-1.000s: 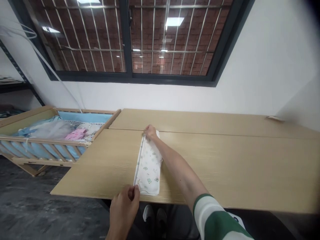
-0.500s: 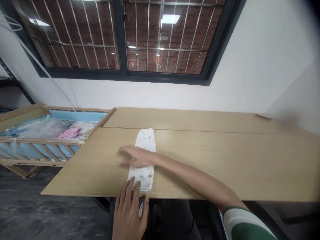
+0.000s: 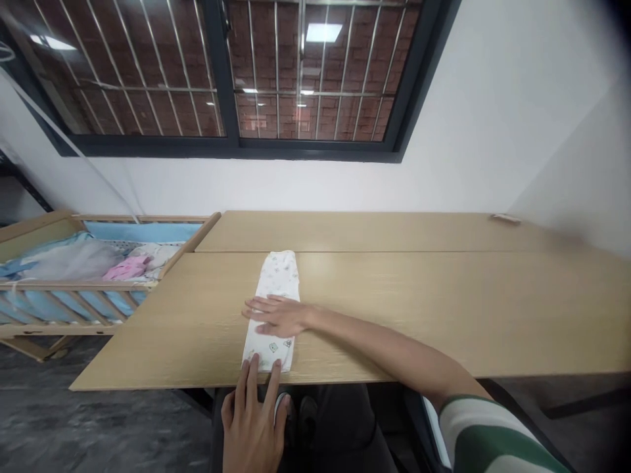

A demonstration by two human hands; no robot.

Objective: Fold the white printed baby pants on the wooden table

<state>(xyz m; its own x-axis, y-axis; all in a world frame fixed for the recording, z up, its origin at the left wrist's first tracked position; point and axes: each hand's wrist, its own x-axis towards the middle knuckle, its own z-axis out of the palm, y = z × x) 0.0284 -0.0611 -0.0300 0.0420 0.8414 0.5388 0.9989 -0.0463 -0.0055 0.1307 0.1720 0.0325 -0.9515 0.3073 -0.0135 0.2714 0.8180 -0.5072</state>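
1. The right hand lies open and flat across the folded white cloth; the left hand is open, fingertips on the cloth's near end.
2. Flat, open palms should keep the cloth smooth and straight.
3. The cloth lies lengthwise on the nearer tabletop.
4. Counted: one cloth, two hands, two tabletops, one crib.

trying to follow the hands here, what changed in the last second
The right hand let go of the far end of the white printed cloth strip and moved back toward the person, now lying flat across its middle. The left hand spread its fingers at the near end. The cloth stayed put on the wooden table.
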